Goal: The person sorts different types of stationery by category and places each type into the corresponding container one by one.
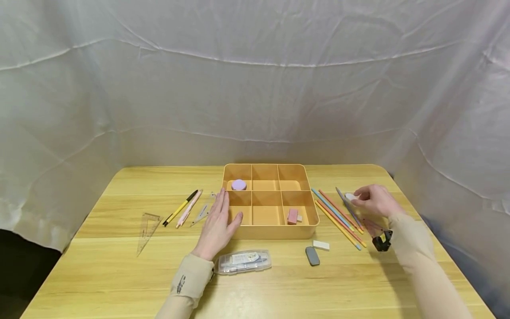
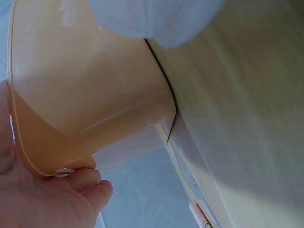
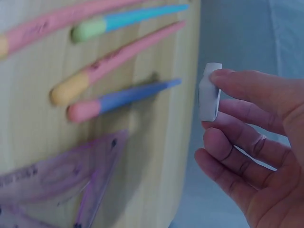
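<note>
An orange six-compartment box point(image 1: 271, 231) stands at the table's centre. My left hand point(image 1: 217, 223) grips its left front corner, fingers along the side rim and thumb over the front rim. Over the table's right side, my right hand point(image 1: 376, 200) pinches a small white eraser point(image 3: 209, 95) between thumb and fingers. Just left of that hand lie several coloured pencils point(image 1: 336, 215), and a clear pinkish set square point(image 3: 61, 175) lies nearer me. Inside the box are a round purple piece point(image 1: 239, 184), back left, and a pink eraser point(image 1: 292, 216) beside a small pale block, front right.
In front of the box lie a clear pen case point(image 1: 244, 262), a grey eraser point(image 1: 312, 256) and a white block point(image 1: 321, 245). To the left are two pens point(image 1: 181, 208), a clear ruler point(image 1: 203, 211) and a triangle point(image 1: 147, 230). White cloth point(image 1: 255, 102) hangs behind.
</note>
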A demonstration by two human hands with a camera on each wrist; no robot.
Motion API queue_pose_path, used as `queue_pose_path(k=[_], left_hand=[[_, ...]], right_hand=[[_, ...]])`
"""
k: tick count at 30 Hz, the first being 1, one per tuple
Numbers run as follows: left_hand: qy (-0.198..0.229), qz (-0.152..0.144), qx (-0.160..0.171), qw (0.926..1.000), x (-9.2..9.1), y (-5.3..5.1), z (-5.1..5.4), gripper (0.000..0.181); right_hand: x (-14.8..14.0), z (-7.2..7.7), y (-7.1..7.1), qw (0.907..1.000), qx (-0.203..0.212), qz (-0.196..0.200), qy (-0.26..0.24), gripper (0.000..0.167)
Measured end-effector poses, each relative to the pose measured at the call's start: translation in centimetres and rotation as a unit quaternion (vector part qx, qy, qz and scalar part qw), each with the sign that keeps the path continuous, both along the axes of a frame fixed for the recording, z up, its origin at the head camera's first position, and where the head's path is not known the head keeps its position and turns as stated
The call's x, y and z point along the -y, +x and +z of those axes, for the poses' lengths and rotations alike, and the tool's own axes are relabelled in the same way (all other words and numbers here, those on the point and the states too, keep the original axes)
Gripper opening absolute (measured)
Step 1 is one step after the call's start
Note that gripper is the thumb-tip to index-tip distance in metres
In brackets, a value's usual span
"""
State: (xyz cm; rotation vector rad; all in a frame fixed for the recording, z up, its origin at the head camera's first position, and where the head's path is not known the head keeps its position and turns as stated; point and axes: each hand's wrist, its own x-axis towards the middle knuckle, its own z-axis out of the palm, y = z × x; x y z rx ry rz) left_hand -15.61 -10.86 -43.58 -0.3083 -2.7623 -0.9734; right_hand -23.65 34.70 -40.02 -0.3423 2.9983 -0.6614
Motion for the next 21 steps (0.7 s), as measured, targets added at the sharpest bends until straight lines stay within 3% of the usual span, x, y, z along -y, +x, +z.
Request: queue_pose_path(k=[21], left_hand=[[-0.001, 0.000, -0.001, 1.0000, 0.1, -0.1, 0.0, 0.079]], right_hand=[[7.8, 2.1, 3.5, 0.9908, -0.127, 0.037, -0.028, 0.030]])
